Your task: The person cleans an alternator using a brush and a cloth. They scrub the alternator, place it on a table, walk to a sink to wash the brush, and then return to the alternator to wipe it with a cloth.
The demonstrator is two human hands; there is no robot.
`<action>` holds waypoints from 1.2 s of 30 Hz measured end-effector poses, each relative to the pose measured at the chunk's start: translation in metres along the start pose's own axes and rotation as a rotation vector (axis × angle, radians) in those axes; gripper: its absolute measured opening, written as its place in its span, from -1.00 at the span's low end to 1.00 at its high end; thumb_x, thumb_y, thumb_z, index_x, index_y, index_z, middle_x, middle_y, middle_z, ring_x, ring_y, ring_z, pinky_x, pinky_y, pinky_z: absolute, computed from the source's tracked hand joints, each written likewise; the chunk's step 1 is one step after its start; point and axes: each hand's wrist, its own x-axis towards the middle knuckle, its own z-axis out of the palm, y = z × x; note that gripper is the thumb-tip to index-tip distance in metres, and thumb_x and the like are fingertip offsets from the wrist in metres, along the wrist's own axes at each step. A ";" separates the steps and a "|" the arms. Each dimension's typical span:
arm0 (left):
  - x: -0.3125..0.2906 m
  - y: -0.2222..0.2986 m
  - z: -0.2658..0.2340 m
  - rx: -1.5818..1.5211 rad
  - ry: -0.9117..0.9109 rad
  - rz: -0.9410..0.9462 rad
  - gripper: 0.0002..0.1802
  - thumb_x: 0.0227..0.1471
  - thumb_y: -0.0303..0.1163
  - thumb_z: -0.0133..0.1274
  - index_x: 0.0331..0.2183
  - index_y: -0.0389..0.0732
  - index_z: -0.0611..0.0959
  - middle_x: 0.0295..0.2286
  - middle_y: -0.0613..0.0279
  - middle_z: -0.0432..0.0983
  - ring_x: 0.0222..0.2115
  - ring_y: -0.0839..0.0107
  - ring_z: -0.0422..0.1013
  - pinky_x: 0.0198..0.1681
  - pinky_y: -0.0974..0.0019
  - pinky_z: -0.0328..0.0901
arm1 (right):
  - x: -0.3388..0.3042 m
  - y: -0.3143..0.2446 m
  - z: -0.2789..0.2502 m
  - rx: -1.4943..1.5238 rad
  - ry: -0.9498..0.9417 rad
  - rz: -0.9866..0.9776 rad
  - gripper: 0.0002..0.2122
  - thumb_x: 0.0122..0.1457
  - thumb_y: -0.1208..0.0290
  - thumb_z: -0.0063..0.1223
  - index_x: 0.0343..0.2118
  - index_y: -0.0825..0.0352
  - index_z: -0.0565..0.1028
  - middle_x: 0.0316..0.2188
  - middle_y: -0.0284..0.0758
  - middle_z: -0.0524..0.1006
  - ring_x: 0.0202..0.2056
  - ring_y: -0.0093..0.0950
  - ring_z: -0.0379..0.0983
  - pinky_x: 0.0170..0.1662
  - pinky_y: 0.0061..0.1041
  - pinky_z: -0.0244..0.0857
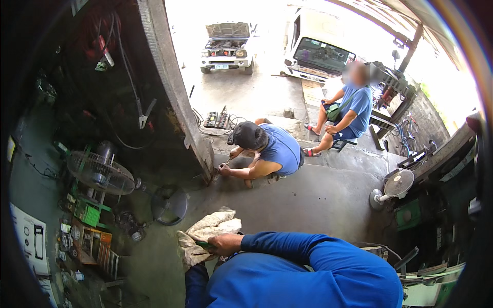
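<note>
A pale, stained cloth [213, 224] is bunched up in front of my body. My right hand [226, 244] is closed at its lower right edge, fingers wrapped on the fabric. A narrow dark green piece [204, 244] shows between the cloth and my fingertips; its kind cannot be made out. My left sleeve [196, 282] reaches up toward the underside of the cloth, where the left hand and its fingers are hidden.
A crouching person in a blue shirt [280, 149] works ahead by a pillar [177, 87]. Another person [357, 108] sits beyond. Standing fans [100, 172] [398, 184] are on both sides. A round black basin-like thing [169, 205] lies near the cloth. Vehicles [226, 49] stand outside.
</note>
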 end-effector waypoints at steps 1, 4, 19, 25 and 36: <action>-0.001 0.003 -0.004 -0.005 0.011 0.013 -0.35 0.09 0.23 -0.13 -0.20 -0.17 0.65 -0.35 0.04 0.61 -0.36 0.15 0.54 -0.25 0.13 0.47 | -0.002 -0.003 -0.005 0.001 -0.009 0.070 -0.68 0.26 0.15 -0.02 -0.21 0.38 0.46 -0.41 0.02 0.54 -0.32 0.00 0.53 -0.24 -0.08 0.39; -0.006 0.017 -0.017 -0.018 0.033 0.065 -0.32 0.10 0.26 -0.15 -0.19 -0.17 0.65 -0.35 0.03 0.61 -0.36 0.14 0.54 -0.25 0.12 0.48 | -0.008 -0.010 -0.020 -0.006 -0.041 0.096 -0.65 0.30 0.12 -0.07 -0.23 0.39 0.45 -0.42 -0.01 0.55 -0.32 0.03 0.52 -0.23 -0.09 0.37; -0.008 0.019 0.020 -0.224 -0.078 -0.187 -0.22 0.11 0.39 -0.18 -0.18 -0.16 0.66 -0.35 0.01 0.61 -0.34 0.11 0.55 -0.22 0.09 0.48 | -0.002 -0.008 -0.006 0.423 0.109 0.066 -0.58 0.36 0.18 -0.06 0.10 0.42 0.39 -0.17 -0.09 0.58 -0.12 -0.33 0.49 0.02 -0.29 0.34; -0.021 0.023 0.010 -0.059 0.199 0.112 -0.28 0.19 0.37 -0.25 -0.36 -0.15 0.53 -0.50 0.24 0.51 -0.49 0.30 0.47 -0.41 0.26 0.38 | -0.007 -0.023 -0.015 0.284 -0.037 0.104 -0.64 0.33 0.15 -0.06 -0.11 0.43 0.45 -0.33 0.00 0.56 -0.25 -0.17 0.51 -0.14 -0.20 0.33; -0.017 0.050 -0.004 -0.285 0.103 0.085 -0.67 0.25 -0.05 -0.14 -0.39 -0.09 0.46 -0.43 0.31 0.45 -0.42 0.40 0.38 -0.37 0.31 0.29 | -0.003 -0.021 -0.014 0.795 0.125 0.071 -0.63 0.42 0.17 -0.21 -0.04 0.42 0.44 -0.28 -0.27 0.50 -0.21 -0.47 0.38 -0.08 -0.41 0.30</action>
